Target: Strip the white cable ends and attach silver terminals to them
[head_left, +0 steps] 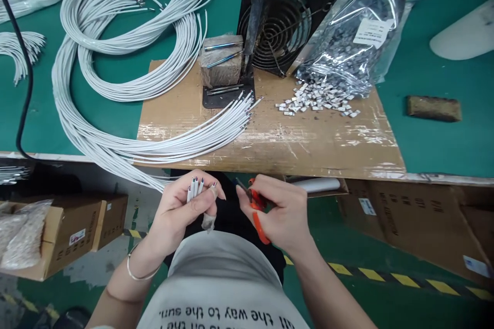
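My left hand (189,203) is closed around several white cable ends (195,187), whose tips poke up between thumb and fingers. A pale wrap covers one of its fingertips. In my right hand (280,208) is a pair of scissors or snips with orange handles (259,216); the dark blades point up and left, partly hidden by the fingers. Both hands are over my lap, in front of the table edge, a short gap apart. From the left hand the cables run back to a long white cable bundle (162,149) lying across the cardboard sheet.
Coiled white cables (127,36) cover the table's left. At the centre stand a black fan (280,28) and a soldering iron (257,10) beside a grey block (219,69). Small metal parts (316,97) spill from a plastic bag (355,41) onto the cardboard (309,149).
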